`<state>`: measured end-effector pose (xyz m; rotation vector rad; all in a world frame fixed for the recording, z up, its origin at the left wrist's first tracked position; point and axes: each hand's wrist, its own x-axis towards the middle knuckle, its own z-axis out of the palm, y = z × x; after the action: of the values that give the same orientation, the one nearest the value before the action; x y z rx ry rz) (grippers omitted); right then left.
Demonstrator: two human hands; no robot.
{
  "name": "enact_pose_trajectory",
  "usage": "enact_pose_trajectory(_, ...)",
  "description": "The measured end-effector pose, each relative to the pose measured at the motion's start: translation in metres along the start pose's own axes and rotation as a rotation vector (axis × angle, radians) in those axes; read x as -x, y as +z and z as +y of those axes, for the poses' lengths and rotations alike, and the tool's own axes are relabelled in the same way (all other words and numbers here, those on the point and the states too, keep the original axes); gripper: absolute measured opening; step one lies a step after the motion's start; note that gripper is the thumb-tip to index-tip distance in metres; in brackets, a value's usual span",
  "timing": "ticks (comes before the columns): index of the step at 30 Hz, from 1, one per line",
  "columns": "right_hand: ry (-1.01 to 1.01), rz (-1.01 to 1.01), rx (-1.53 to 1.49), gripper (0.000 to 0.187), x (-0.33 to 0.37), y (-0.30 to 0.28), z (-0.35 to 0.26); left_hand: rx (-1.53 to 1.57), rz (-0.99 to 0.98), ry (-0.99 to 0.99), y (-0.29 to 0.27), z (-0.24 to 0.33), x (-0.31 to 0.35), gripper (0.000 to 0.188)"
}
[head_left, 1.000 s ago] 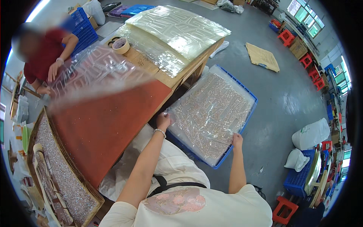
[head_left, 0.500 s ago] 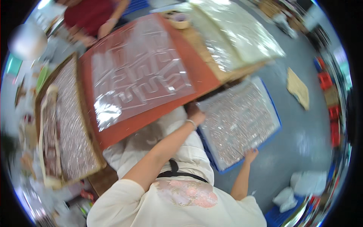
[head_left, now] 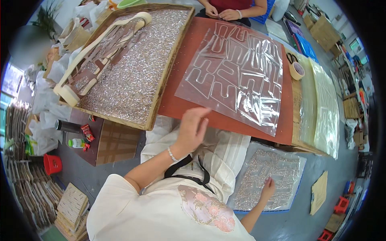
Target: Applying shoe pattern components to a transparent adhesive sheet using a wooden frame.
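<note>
My left hand [head_left: 192, 130] is raised by the near edge of the red board [head_left: 171, 108], thumb apart from the fingers, holding nothing. On that board lies a clear plastic sheet [head_left: 227, 78] with raised angular and U-shaped outlines. Low at the right, my right hand [head_left: 268, 188] hovers over or rests on a plastic-covered panel of glittering bits [head_left: 251, 170], its fingers loosely bent and nothing visible in them. Contact there is unclear. Blue edging shows under the panel. To the left, a rimmed tray [head_left: 155, 108] holds shiny grains [head_left: 128, 76] and a cream-and-brown frame-like piece [head_left: 74, 76].
Across the board are another person's hands [head_left: 223, 14]. A tape roll [head_left: 296, 70], scissors [head_left: 291, 58] and stacked clear sheets [head_left: 321, 108] lie at the right. Below the tray stands a box [head_left: 114, 140] with a dark bottle [head_left: 67, 126]; a red bucket [head_left: 52, 164] is on the floor.
The view has swung left, bringing the tray more fully in. My left hand has left the panel's edge and risen to the board; my right hand has moved from the edge to over the panel.
</note>
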<state>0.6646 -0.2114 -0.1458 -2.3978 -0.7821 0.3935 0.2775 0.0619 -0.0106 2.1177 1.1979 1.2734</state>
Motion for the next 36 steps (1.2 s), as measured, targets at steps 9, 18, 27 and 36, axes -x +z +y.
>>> enact_pose_trajectory(9, -1.177, -0.048, -0.118, 0.021, 0.058, 0.047, -0.326, -0.378, -0.006, -0.227, -0.068, -0.034, 0.003, 0.084)
enact_pose_trajectory(18, -1.237, -0.046, 0.028, 0.039, 0.058, 0.084, -0.386, 0.114, 0.109, -0.386, -0.09, -0.042, -0.005, 0.076)
enact_pose_trajectory(27, -1.418, -0.087, 0.113, 0.034, 0.045, 0.086, -0.392, 0.215, 0.148, -0.604, -0.088, -0.059, -0.014, 0.065)
enact_pose_trajectory(36, -1.428, -0.15, 0.053, 0.035, 0.047, 0.086, -0.386, 0.275, 0.124, -0.775, -0.088, -0.053, -0.03, 0.061)
